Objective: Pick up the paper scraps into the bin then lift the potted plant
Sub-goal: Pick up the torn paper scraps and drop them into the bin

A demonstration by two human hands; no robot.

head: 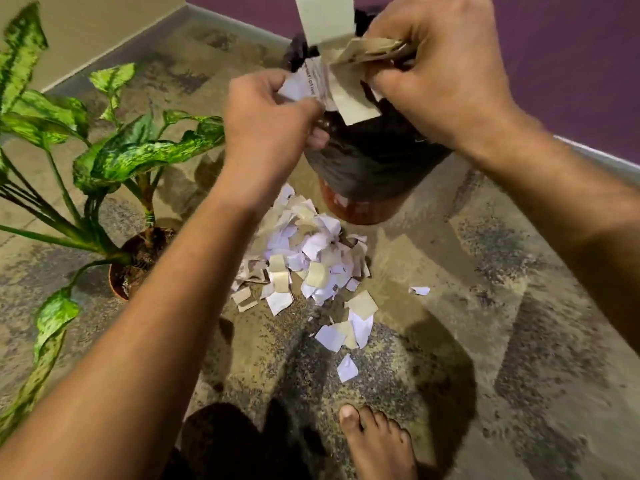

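bin mouth hidden behind both hands and held scraps. Potted plant leaves cut off at left edge, pot partly behind left forearm. Scrap print blurred, unreadable.

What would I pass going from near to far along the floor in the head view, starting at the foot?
Bare foot → lone white scrap → paper scrap pile → bin lined with a black bag → purple wall.

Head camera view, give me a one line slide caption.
Both hands, left and right, hold paper scraps over the bag-lined bin; pile on floor, potted plant beside.
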